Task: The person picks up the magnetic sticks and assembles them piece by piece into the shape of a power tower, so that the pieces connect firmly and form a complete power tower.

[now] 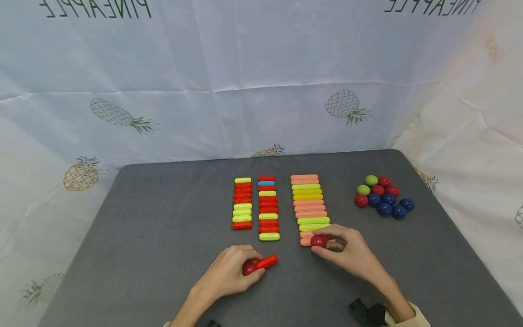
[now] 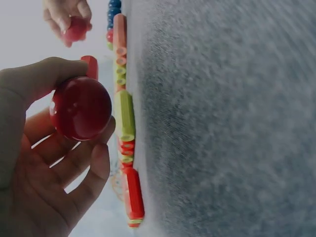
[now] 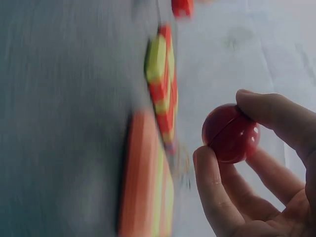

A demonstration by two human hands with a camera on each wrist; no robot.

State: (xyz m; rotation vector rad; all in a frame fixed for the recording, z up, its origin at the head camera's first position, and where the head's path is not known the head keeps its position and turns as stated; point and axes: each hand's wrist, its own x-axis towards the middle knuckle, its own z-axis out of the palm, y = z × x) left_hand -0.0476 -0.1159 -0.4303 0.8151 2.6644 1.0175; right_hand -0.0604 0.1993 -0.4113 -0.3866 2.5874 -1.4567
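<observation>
My left hand (image 1: 230,272) grips a glossy dark red ball (image 2: 81,108) together with a short bright red stick (image 1: 267,261), which points away to the right from the ball. In the left wrist view the ball covers most of that stick. Between thumb and fingertips, my right hand (image 1: 347,252) pinches a second dark red ball (image 3: 231,133) with a thin seam across it. This ball is over the near end of a row of orange, lime and yellow sticks (image 1: 308,209) in the head view.
Two more rows of sticks lie side by side on the dark grey table (image 1: 163,218): a shorter red and lime row (image 1: 243,198) and a red, lime and blue row (image 1: 268,210). Farther right is a cluster of green, red and blue balls (image 1: 384,209). A pineapple-print cloth (image 1: 229,118) hangs behind.
</observation>
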